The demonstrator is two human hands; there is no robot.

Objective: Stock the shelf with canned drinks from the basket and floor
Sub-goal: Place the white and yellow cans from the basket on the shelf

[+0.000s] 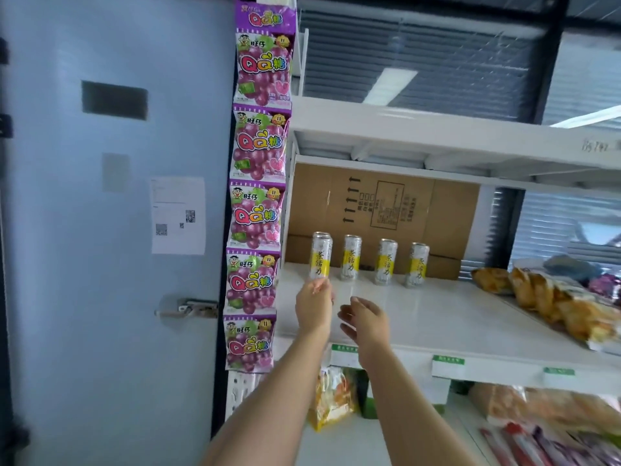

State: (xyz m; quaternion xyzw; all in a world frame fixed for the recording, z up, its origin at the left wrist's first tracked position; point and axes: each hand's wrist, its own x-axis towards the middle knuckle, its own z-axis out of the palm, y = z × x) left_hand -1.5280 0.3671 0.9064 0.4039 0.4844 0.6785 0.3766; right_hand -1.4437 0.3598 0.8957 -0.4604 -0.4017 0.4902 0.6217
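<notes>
Several tall white-and-yellow drink cans stand in a row at the back of the white shelf, in front of a flattened cardboard box. My left hand reaches up to the leftmost can; its fingertips close around the can's base, which they hide. This can leans slightly. The neighbouring can stands upright just to the right. My right hand hovers over the shelf's front part, fingers apart and empty, short of the cans. No basket or floor is in view.
A strip of purple candy bags hangs down the shelf's left post. Wrapped bread packs lie on the shelf's right side. More snack bags sit on the shelf below. A pale blue door stands at left.
</notes>
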